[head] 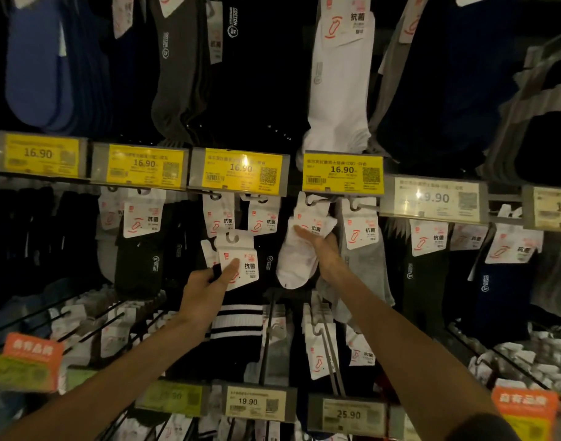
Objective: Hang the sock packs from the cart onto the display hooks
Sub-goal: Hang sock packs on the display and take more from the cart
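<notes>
My left hand (209, 281) grips a black sock pack with white stripes (237, 316) by its white header card, held up in front of the display below the yellow price tags. My right hand (320, 246) holds a white sock pack (296, 262) whose card sits at a display hook (317, 198) under the fourth yellow tag. Black packs (260, 218) hang on the hooks just left of it, a grey pack (361, 249) to its right. The cart is out of view.
Rows of hanging sock packs fill the wall above and to both sides. Yellow price tags (241, 170) line the rail at mid height. Long bare hook prongs (266, 338) stick out toward me below the hands, above lower price tags (256, 401).
</notes>
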`<state>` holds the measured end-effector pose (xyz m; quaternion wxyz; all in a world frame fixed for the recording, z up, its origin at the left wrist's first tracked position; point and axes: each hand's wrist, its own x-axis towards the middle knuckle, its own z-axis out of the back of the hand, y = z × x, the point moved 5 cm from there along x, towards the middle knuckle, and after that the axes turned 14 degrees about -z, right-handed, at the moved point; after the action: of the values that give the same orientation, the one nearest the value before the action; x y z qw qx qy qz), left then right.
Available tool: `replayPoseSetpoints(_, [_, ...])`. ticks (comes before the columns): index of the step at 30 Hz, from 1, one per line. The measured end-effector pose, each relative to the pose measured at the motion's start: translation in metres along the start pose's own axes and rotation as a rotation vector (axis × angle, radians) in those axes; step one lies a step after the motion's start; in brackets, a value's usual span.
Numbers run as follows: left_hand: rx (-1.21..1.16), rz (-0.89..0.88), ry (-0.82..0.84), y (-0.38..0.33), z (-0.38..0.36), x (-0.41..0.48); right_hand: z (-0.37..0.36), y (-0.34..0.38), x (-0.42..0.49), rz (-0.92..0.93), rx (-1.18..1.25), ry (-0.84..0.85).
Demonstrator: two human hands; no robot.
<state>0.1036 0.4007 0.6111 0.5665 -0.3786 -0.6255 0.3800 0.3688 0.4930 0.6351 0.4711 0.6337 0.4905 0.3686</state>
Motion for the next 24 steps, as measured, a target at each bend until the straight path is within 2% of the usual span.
replayPoseSetpoints(7, [-0.020,-0.015,-0.018,-0.006,-0.009,-0.005,0.000,0.011,0.003,0.109,-0.110,-0.119])
replayPoseSetpoints(16, [-0.062,0.001,-0.013,-0.011,-0.008,-0.004,-0.003,0.019,-0.001,0.244,-0.295,-0.156])
replayPoseSetpoints(20, [-0.073,-0.003,-0.016,-0.014,-0.009,-0.004,-0.002,0.018,0.001,0.192,-0.320,-0.156])
replayPoseSetpoints(24, [-0.081,0.014,-0.019,-0.016,-0.011,-0.007,-0.001,0.012,-0.003,0.008,-0.243,-0.072])
